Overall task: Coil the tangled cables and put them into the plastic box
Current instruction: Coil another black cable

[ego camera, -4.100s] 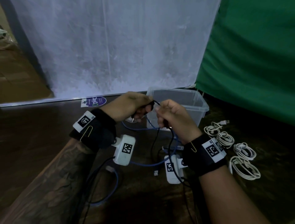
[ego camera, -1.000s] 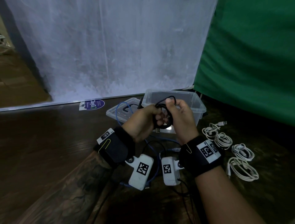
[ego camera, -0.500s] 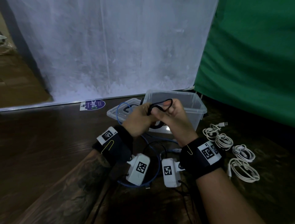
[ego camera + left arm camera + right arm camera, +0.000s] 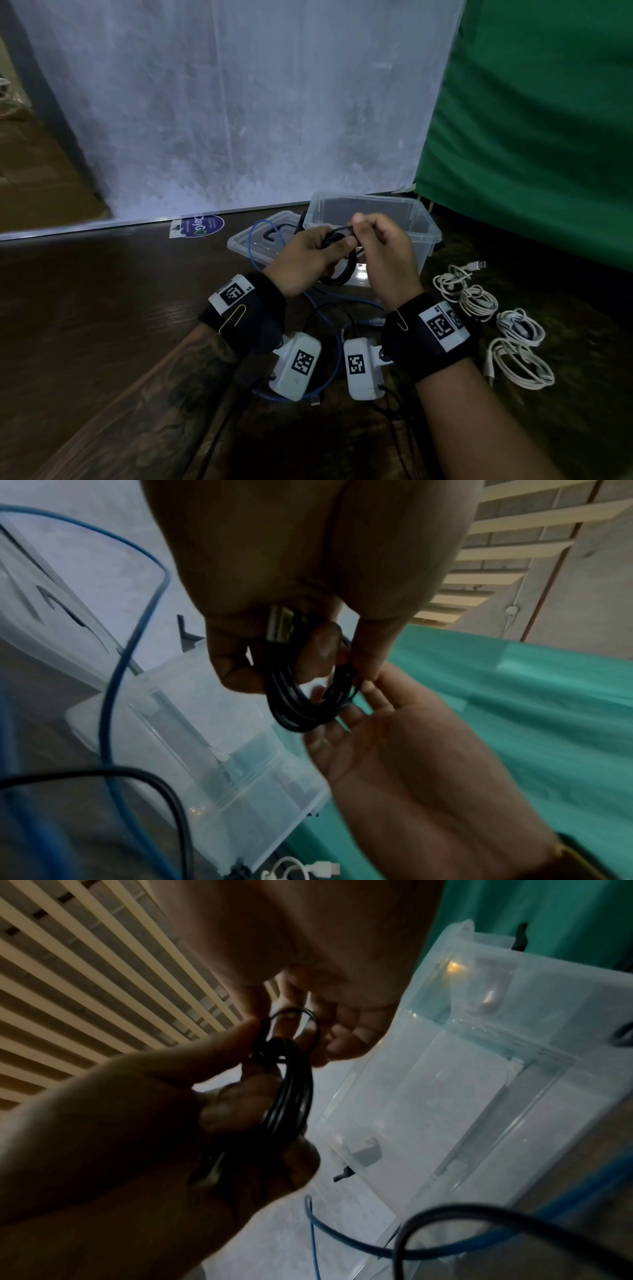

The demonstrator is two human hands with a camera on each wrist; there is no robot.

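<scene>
A black cable (image 4: 337,274) is wound into a small coil and held just in front of the clear plastic box (image 4: 424,222). My left hand (image 4: 327,248) grips the coil, fingers curled through it; a metal plug (image 4: 281,626) lies against the palm above the black coil (image 4: 308,702). My right hand (image 4: 354,231) pinches the cable's loose end at the top of the coil, where it forms a small loop (image 4: 294,1020). The box looks empty. A blue cable (image 4: 263,240) and another black cable (image 4: 322,311) lie loose on the floor under my wrists.
The box's lid (image 4: 246,240) lies left of it, with the blue cable arching over it. Several coiled white cables (image 4: 479,301) lie on the dark wooden floor to the right. A green cloth (image 4: 548,120) hangs right of the box and a white sheet (image 4: 239,102) behind it.
Four seconds ago the black cable hung long between my hands; now it is coiled. Over the last second my right hand has brought the loose end down onto the top of the coil.
</scene>
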